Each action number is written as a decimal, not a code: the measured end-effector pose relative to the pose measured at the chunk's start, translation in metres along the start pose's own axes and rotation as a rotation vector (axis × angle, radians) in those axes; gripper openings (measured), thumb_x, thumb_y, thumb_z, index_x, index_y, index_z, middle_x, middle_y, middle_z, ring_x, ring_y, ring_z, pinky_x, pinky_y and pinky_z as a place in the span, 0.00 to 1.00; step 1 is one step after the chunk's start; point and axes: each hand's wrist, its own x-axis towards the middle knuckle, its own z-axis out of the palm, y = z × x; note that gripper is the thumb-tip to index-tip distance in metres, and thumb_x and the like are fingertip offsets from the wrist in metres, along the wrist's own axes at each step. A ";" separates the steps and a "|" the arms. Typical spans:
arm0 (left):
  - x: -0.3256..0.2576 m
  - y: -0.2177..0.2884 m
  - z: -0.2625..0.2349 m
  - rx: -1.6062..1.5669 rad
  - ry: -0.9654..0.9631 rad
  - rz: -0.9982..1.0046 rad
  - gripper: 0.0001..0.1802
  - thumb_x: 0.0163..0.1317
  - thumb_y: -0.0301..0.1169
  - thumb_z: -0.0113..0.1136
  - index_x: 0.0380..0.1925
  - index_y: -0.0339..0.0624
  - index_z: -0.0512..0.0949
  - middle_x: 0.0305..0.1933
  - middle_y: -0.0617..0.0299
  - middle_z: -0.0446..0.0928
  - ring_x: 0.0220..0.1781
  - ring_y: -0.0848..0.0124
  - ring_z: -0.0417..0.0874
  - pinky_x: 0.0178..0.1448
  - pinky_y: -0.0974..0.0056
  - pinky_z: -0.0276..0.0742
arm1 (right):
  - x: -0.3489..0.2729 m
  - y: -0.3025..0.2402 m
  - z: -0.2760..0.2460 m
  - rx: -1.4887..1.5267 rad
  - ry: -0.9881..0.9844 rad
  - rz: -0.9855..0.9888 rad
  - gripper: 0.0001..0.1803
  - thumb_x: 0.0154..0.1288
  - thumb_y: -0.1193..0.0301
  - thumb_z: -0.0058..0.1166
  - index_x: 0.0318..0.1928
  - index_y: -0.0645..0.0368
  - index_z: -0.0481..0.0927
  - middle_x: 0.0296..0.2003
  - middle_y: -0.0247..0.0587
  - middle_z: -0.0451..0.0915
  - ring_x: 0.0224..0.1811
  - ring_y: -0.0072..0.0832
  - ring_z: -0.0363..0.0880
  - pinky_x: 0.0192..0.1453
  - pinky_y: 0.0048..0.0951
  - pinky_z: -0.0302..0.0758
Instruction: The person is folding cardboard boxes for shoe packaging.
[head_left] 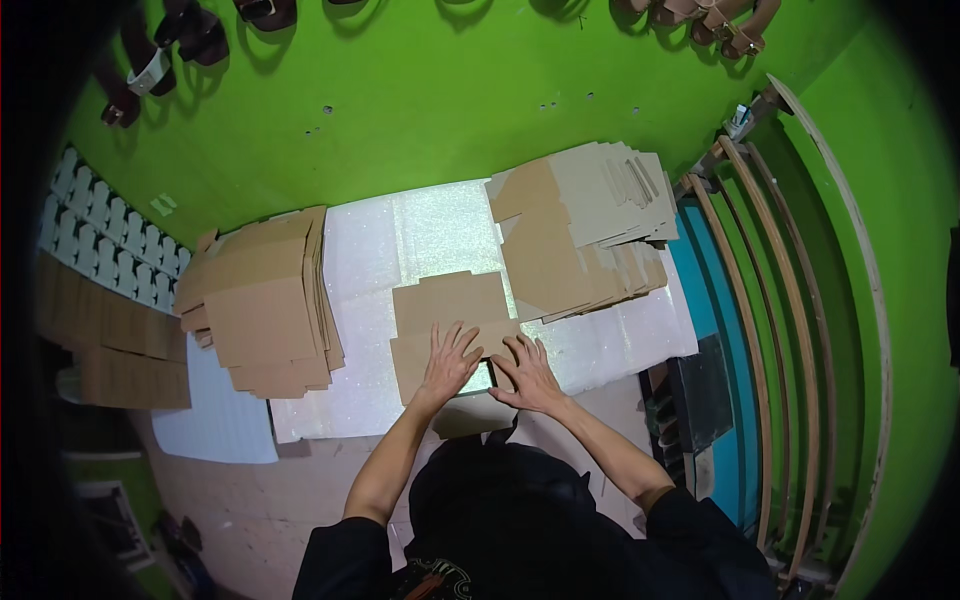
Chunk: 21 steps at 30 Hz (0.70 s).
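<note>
Nearby, cardboard stacks (265,310) (545,245) flank cardboard piece (450,302) under hands (448,370) (530,380).

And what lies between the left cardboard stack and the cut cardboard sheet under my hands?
Only shiny white table cover shows between the stack and the cut sheet, in the head view.

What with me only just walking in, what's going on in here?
A person's left hand and right hand are on a cut cardboard sheet, fingers spread, at the near edge of a pale, shiny-topped table. One pile of cut cardboard lies to the left; another pile lies to the right, farther back.
</note>
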 end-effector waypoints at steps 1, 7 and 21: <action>0.001 0.001 0.001 0.007 0.006 0.006 0.13 0.57 0.35 0.69 0.44 0.49 0.86 0.65 0.59 0.73 0.74 0.51 0.65 0.77 0.26 0.47 | -0.002 0.001 0.004 -0.033 -0.031 -0.003 0.34 0.61 0.49 0.62 0.63 0.53 0.77 0.67 0.56 0.63 0.74 0.58 0.55 0.75 0.68 0.51; 0.001 0.001 0.005 0.007 0.041 0.019 0.12 0.58 0.35 0.68 0.42 0.50 0.86 0.65 0.59 0.73 0.74 0.52 0.65 0.77 0.27 0.47 | -0.010 0.007 0.021 -0.130 -0.051 -0.011 0.32 0.66 0.50 0.60 0.66 0.50 0.75 0.69 0.54 0.63 0.75 0.57 0.54 0.75 0.69 0.50; -0.023 -0.022 -0.022 -0.068 0.054 -0.437 0.24 0.74 0.38 0.49 0.66 0.40 0.70 0.75 0.46 0.59 0.79 0.45 0.55 0.79 0.32 0.41 | -0.028 0.029 0.050 0.080 0.019 0.540 0.47 0.71 0.47 0.55 0.75 0.69 0.52 0.73 0.66 0.53 0.76 0.66 0.49 0.75 0.69 0.47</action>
